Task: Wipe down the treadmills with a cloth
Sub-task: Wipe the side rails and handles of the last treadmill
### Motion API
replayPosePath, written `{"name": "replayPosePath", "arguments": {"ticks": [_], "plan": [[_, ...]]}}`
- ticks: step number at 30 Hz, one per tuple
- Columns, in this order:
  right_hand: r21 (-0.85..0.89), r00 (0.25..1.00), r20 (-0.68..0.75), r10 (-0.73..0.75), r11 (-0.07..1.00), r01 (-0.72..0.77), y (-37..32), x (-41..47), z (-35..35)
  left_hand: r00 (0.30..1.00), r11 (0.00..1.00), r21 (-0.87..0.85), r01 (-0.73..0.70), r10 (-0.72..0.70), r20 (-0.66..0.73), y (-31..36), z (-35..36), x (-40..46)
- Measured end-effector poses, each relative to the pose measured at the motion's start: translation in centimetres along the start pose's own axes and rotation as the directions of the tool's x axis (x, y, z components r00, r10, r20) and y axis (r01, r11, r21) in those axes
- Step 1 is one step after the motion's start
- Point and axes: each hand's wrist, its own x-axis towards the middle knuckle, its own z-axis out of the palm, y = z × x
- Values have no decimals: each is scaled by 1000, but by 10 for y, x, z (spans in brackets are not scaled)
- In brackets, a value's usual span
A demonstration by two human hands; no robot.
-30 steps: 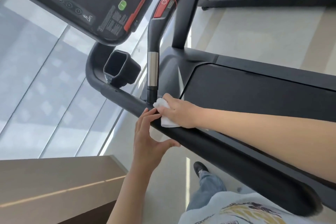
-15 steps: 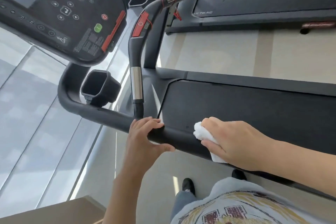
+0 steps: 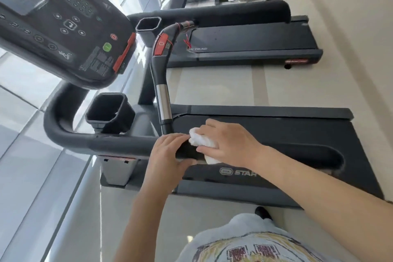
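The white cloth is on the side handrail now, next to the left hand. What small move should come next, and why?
Probably slide the right hand with the white cloth along the side handrail toward its free end. The left hand grips the rail just ahead of the cloth and blocks that way, while the long stretch behind lies bare.

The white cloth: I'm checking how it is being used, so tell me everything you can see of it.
The cloth is white, soft and looks like terry towelling, bunched into a wad rather than spread flat. The right hand grips it, fingers curled over it, and presses it on the black handrail of the near treadmill, just below the upright grip. One end pokes out past the fingers, another hangs under the palm. The left hand holds the rail right beside it.
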Motion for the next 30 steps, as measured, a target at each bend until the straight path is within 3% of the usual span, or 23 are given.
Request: {"name": "replayPosePath", "arguments": {"ticks": [10,18,22,26,30], "plan": [[-288,966,-246,82,945,-154,26,-111,-23,992,992,-25,-123,123,23,-24,-2,4],[-477,971,-230,69,862,-174,-27,-47,16,983,984,-14,-180,180,35,-29,-1,1],[-399,972,-232,32,909,-125,-68,10,40,982,980,-71,-186,184,-29,-35,0,-3],[-337,984,-169,-55,941,-5,-58,1,28,985,981,-85,-172,170,-29,-41,-4,-2],[-298,986,-156,64,948,-109,-14,-39,-6,983,984,-38,-175,172,-60,-38,-1,-5]]}}
